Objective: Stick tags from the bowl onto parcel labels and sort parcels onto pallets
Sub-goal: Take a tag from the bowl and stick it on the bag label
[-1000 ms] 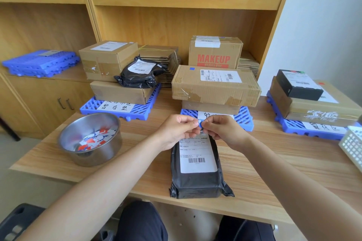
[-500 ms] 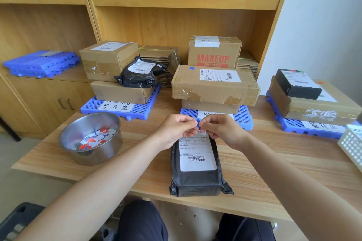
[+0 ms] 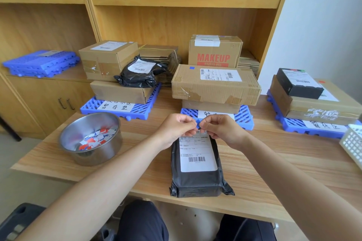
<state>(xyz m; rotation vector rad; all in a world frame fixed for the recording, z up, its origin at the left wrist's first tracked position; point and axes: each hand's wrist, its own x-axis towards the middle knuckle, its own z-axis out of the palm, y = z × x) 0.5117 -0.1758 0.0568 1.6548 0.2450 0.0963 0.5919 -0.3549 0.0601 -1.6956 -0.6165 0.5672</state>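
Observation:
A black bagged parcel (image 3: pixel 197 180) with a white shipping label (image 3: pixel 196 152) lies on the wooden table in front of me. Just above its far end, my left hand (image 3: pixel 176 127) and my right hand (image 3: pixel 221 129) meet and pinch a small blue tag (image 3: pixel 198 123) between their fingertips. A steel bowl (image 3: pixel 92 143) holding several red, blue and white tags stands at the left. Three blue pallets carry parcels: a left pallet (image 3: pixel 117 108), a middle pallet (image 3: pixel 243 118) and a right pallet (image 3: pixel 305 126).
Cardboard boxes and a black bag (image 3: pixel 140 73) are stacked on the pallets. A MAKEUP box (image 3: pixel 214 51) stands behind. Spare blue pallets (image 3: pixel 39 62) lie on the left cabinet. A white basket (image 3: pixel 352 143) pokes in at the right edge.
The hands have stayed together over the parcel's far end, working the small blue tag between the fingertips. The parcel and bowl have not moved.

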